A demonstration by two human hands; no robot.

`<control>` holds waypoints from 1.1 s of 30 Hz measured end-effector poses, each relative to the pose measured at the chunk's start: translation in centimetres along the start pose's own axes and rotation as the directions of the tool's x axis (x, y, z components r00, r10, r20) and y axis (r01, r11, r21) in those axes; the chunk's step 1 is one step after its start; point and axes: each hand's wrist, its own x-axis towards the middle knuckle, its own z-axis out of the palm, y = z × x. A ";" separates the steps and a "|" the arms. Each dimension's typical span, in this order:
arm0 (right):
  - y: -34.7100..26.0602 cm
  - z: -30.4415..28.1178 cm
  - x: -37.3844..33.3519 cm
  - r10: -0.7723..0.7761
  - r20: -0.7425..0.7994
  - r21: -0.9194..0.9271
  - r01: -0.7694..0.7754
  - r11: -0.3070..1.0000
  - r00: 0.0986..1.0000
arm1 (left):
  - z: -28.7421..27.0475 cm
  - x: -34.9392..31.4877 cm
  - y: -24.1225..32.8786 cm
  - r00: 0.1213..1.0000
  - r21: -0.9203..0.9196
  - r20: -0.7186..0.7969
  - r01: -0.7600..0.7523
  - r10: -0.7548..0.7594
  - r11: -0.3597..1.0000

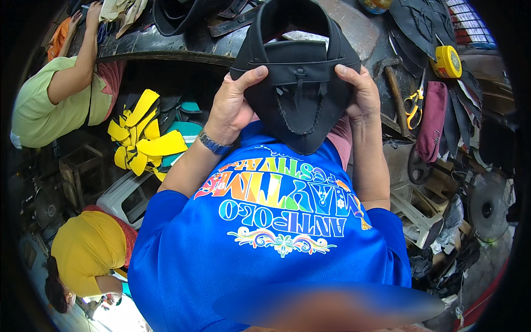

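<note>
A black shoe upper (297, 102) is held up in front of my chest, over the near edge of the bench. It has a loafer-like shape, with a rounded toe toward me, a stitched U-shaped seam, a small strap and a wide opening at the far end. My left hand (235, 105) grips its left side, thumb on top. My right hand (362, 94) pinches the right side the same way. The other fingers are mostly hidden beneath the upper.
On the dark workbench (182, 48) to the right lie a hammer (395, 97), yellow-handled scissors (413, 109), a maroon pouch (431, 123), a yellow round container (446, 62) and black cut pieces (423, 22). Yellow cut pieces (146, 130) are heaped at left. Two people work at left.
</note>
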 end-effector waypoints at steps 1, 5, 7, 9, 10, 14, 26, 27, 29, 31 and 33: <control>0.0 -0.3 0.0 0.015 0.007 0.052 -0.015 0.999 1.000 | 0.1 0.3 -0.2 1.000 -0.008 0.010 -0.020 0.020 1.000; 0.6 -1.0 -0.3 0.063 0.019 0.253 -0.066 0.965 0.998 | -0.1 1.0 -0.7 0.998 -0.028 0.038 -0.057 0.059 0.998; 1.1 -1.1 -0.5 0.094 0.009 0.314 -0.092 0.945 0.996 | -0.4 1.3 -0.7 0.998 -0.054 0.042 -0.037 0.039 0.998; 1.4 -1.0 -0.5 0.121 -0.003 0.357 -0.112 0.927 0.993 | -0.9 1.7 -0.6 0.999 -0.092 0.039 0.003 0.001 0.996; 1.6 -1.0 -0.5 0.131 -0.002 0.366 -0.122 0.923 0.991 | -1.2 1.9 -0.5 0.999 -0.101 0.038 0.040 -0.037 0.994; 1.9 -0.8 -0.4 0.174 -0.024 0.390 -0.151 0.908 0.985 | -1.7 2.5 -0.1 0.995 -0.090 0.062 0.087 -0.081 0.992; 0.6 -1.6 -0.1 0.109 0.026 0.284 -0.112 0.952 0.994 | -1.0 2.7 -0.1 0.996 -0.072 0.081 0.042 -0.036 0.997; 0.8 -1.5 -0.2 0.125 -0.006 0.288 -0.118 0.950 0.992 | -1.0 2.7 -0.1 0.996 -0.051 0.086 0.027 -0.022 0.998; 1.2 -1.3 -0.4 0.143 0.012 0.365 -0.138 0.921 0.990 | -1.1 3.0 -0.2 0.993 -0.044 0.109 0.048 -0.043 0.998; 1.3 -1.2 -0.7 0.142 0.029 0.388 -0.142 0.911 0.989 | -1.0 3.1 -0.3 0.991 -0.013 0.123 0.044 -0.042 0.999; 1.2 -1.2 -1.0 0.117 0.062 0.384 -0.132 0.914 0.991 | -0.8 3.1 -0.4 0.993 0.029 0.118 0.024 -0.027 0.999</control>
